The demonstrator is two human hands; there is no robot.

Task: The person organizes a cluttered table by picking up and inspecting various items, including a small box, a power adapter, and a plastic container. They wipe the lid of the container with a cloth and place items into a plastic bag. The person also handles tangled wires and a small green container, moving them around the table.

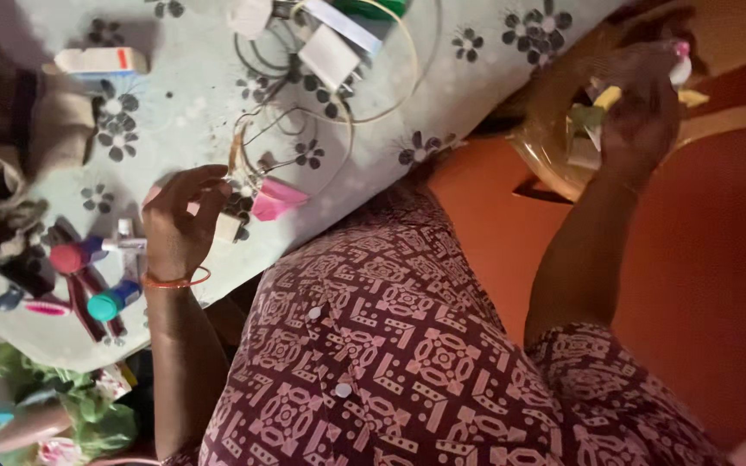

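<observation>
My left hand (pixel 179 223) rests on a pale flowered cloth (pixel 192 103) and pinches a thin wire ring (pixel 248 160) that carries a pink paper piece (pixel 276 198). An orange bangle sits on that wrist. My right hand (pixel 641 103) reaches off to the right into a clear plastic bag (pixel 546 151) and is closed around small things, one white and pink, one yellow; what exactly they are I cannot tell. My patterned maroon dress (pixel 390 345) fills the lower middle.
On the cloth lie small tubes with red and teal caps (pixel 97 276), a white box (pixel 101 60), white cards and looped wire (pixel 330 52) and brown fabric (pixel 2 181). Green and colourful scraps (pixel 53 414) sit at lower left. Orange floor (pixel 710 276) lies right.
</observation>
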